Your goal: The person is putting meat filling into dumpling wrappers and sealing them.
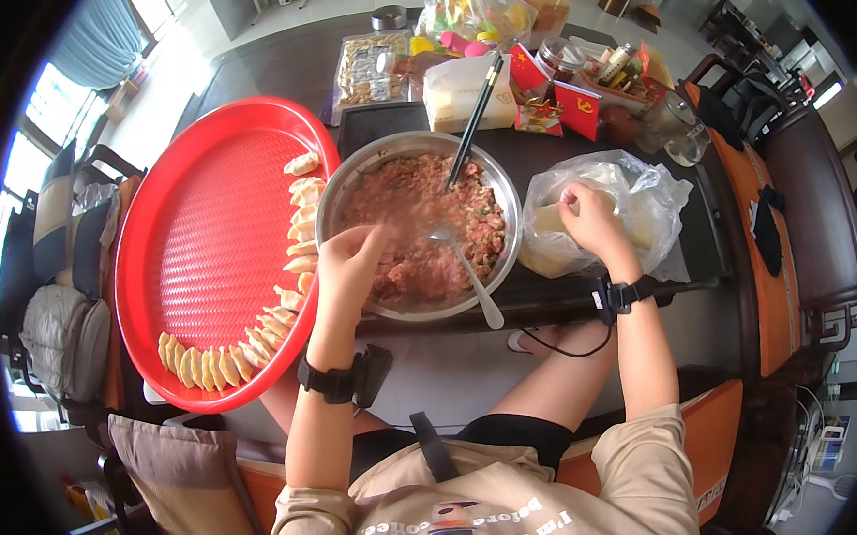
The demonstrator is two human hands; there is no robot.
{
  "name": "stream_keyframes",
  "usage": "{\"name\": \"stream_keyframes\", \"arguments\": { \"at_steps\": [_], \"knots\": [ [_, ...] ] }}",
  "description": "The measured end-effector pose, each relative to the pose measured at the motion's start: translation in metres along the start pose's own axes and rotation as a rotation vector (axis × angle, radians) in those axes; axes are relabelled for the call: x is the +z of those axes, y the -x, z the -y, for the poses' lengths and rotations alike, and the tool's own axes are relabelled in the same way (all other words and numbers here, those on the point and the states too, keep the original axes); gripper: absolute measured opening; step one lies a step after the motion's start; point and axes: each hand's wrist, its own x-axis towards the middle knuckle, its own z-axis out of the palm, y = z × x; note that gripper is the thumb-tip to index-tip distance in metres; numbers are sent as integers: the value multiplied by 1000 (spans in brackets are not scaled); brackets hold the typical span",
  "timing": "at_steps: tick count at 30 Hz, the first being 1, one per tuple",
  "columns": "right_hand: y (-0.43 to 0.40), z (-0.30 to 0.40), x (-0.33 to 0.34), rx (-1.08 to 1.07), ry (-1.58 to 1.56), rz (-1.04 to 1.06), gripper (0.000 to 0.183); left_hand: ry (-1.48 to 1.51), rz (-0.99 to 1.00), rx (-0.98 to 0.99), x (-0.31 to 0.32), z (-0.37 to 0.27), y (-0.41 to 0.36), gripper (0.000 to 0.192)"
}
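Observation:
My left hand [352, 260] is over the left rim of a steel bowl [508, 183] of minced filling [428, 267], its fingers bent together; whether it holds anything is unclear. A metal spoon [477, 287] lies in the filling with its handle over the near rim, and dark chopsticks [473, 123] lean on the far side. My right hand [590, 219] is above an opened clear plastic bag [631, 184] of pale dough wrappers [548, 221], thumb and forefinger curled; what lies between them cannot be told. Uncooked dumplings [219, 369] line the right and near edge of a round red tray [135, 283].
Behind the bowl stand a tissue pack [463, 95], small red flags [577, 111], a glass jar [561, 57] and a packet of dried food [371, 67]. A glass pitcher [671, 120] is at the back right. Wooden chairs [803, 197] flank the dark table [243, 52].

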Motion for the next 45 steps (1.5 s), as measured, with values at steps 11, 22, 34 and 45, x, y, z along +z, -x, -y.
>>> {"name": "stream_keyframes", "arguments": {
  "at_steps": [11, 22, 34, 45],
  "knots": [
    [15, 36, -51, 88, -178, 16, 12, 110, 4, -6, 7, -8, 10, 25],
    [0, 117, -90, 104, -764, 223, 11, 468, 364, -168, 36, -14, 36, 32],
    [42, 172, -7, -800, -51, 30, 18, 1383, 535, -179, 21, 4, 44, 59],
    [55, 168, 3, -688, -179, 42, 26, 1387, 366, -192, 21, 5, 52, 47]
  ]
}}
